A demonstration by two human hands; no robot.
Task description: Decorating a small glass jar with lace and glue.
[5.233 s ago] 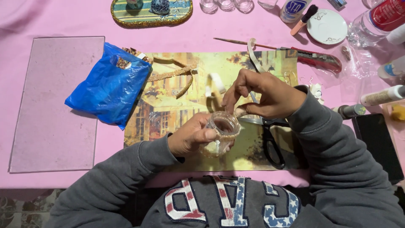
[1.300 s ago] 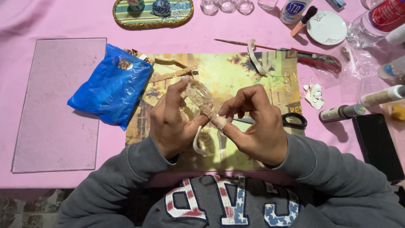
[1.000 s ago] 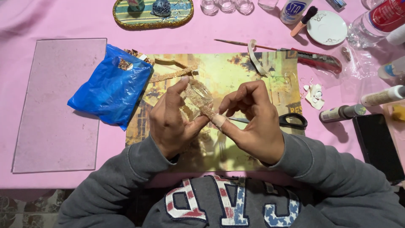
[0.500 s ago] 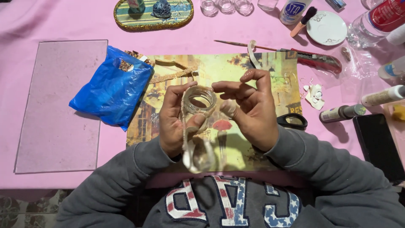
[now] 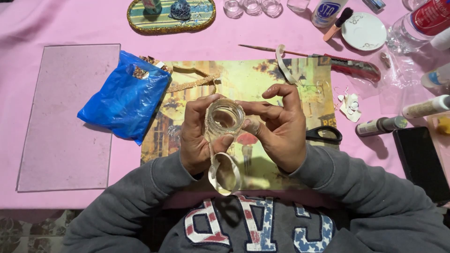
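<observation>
Near the middle of the frame both hands hold a small clear glass jar (image 5: 225,117) with its open mouth facing the camera; the left hand (image 5: 197,136) is curled around the jar's left side with the thumb pressed under it, and the right hand (image 5: 276,124) closes on its right side with the fingertips on the rim and the index finger lifted free above. A pale ribbon (image 5: 224,171) runs down from the jar along the left hand and hangs in a loop just below it. Under the hands a printed picture mat (image 5: 253,75) lies on the pink counter (image 5: 61,23). Left of the hands sits a crumpled blue plastic bag (image 5: 123,100), and further left a clear flat sheet (image 5: 65,117). Just right of the right hand are black-handled scissors (image 5: 324,135), then a small tube (image 5: 380,125) and a dark phone (image 5: 422,161) at the right edge. A white saucer (image 5: 364,31) rests at the upper right
</observation>
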